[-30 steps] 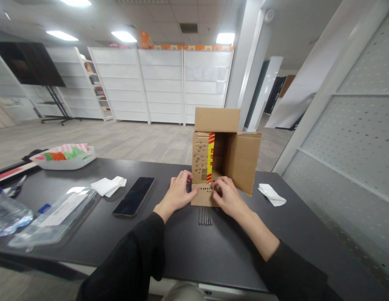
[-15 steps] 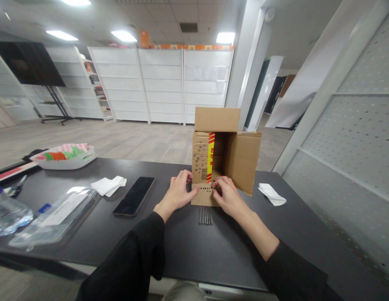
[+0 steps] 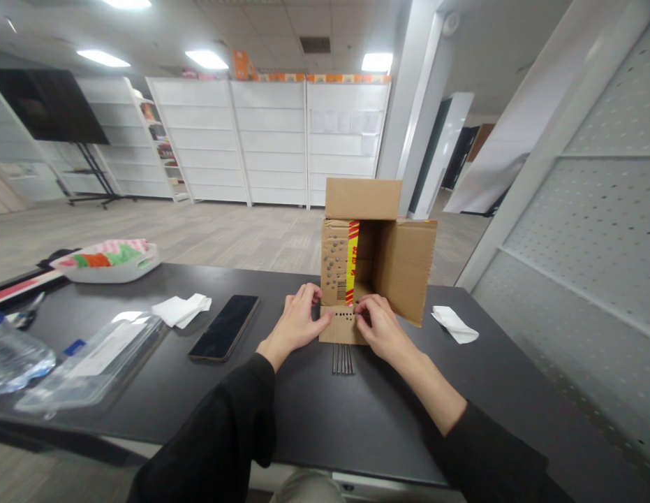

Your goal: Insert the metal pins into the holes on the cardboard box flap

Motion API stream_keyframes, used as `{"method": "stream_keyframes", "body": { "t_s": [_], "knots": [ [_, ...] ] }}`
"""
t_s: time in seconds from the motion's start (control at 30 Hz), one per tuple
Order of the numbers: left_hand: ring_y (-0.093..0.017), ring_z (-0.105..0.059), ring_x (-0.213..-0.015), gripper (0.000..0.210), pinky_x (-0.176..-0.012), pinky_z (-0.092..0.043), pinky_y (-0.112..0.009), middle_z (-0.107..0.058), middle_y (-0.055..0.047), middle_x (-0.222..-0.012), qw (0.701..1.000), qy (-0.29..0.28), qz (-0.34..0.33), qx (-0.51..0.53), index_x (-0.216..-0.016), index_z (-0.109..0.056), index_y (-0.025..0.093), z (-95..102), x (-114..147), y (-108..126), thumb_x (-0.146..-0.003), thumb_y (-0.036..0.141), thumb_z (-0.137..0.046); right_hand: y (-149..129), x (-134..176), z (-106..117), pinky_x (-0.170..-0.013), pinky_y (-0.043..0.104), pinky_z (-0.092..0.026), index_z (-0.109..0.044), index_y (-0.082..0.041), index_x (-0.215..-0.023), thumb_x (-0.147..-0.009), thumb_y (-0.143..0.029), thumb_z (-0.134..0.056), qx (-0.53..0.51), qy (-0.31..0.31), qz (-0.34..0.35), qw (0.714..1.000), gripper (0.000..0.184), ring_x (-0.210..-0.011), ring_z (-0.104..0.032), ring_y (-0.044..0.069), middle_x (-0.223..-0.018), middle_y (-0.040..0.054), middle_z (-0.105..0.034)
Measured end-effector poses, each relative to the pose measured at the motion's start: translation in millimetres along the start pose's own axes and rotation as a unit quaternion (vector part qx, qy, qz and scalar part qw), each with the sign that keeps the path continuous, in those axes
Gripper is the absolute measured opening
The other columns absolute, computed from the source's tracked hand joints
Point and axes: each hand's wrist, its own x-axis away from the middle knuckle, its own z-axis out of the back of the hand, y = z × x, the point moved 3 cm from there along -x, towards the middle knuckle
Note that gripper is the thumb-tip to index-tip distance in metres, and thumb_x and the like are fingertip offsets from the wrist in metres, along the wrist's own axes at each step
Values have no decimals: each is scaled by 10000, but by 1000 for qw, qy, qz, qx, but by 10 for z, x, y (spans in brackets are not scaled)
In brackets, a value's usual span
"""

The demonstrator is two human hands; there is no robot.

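Observation:
A cardboard box stands open toward me, with grey nail heads dotting its left flap beside a yellow and red tape. Its lower flap folds down onto the table and bears a row of dark dots. My left hand grips the box's lower left corner, fingers curled at the side and thumb on the lower flap. At that flap's right part, my right hand is closed in a pinch on what looks like a nail, mostly hidden by the fingers. Several long nails lie side by side just before the flap.
On the dark table, a phone, tissues, a clear plastic case and a water bottle lie to the left. Behind them sits a white basket. Another tissue is right of the box.

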Motion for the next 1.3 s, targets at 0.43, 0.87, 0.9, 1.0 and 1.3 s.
{"method": "stream_keyframes", "body": {
  "t_s": [0.43,0.87,0.9,1.0,1.3],
  "knots": [
    [-207,-578,-973,276,-904,-356,-399,-593,-25,-1017,1000,0,0,2,-1018,-457,222,4,2,0,-823,349,-605,43,1,-41,-871,460,-468,-516,-223,-871,-892,-122,-457,-7,20,9,1000,119,-973,-539,265,-988,97,-591],
    [-212,-577,-968,271,-897,-351,-394,-593,-26,-1012,1000,0,2,1,-1018,-456,224,14,2,9,-822,350,-595,14,0,-24,-906,477,-460,-517,-219,-881,-883,-126,-453,-5,33,8,999,113,-1035,-534,282,-1007,110,-589],
    [-212,-577,-967,271,-895,-351,-394,-594,-27,-1011,1000,0,2,2,-1016,-457,223,15,1,9,-821,350,-596,11,2,-23,-907,476,-461,-519,-218,-883,-873,-120,-457,-3,32,8,999,117,-1038,-533,282,-1010,110,-588],
    [-210,-575,-967,270,-894,-349,-394,-594,-26,-1010,1000,-2,1,3,-1012,-457,220,12,-1,8,-822,350,-598,8,6,-27,-911,475,-460,-515,-217,-893,-832,-87,-464,1,29,10,1000,153,-1043,-523,282,-1024,107,-580],
    [-204,-573,-967,280,-891,-351,-386,-589,-16,-1010,1000,1,-2,3,-1022,-456,224,-11,-1,-14,-824,349,-610,-17,5,-46,-873,445,-455,-483,-220,-873,-761,-41,-438,0,34,13,999,216,-999,-512,274,-989,95,-560]
  ]
}}
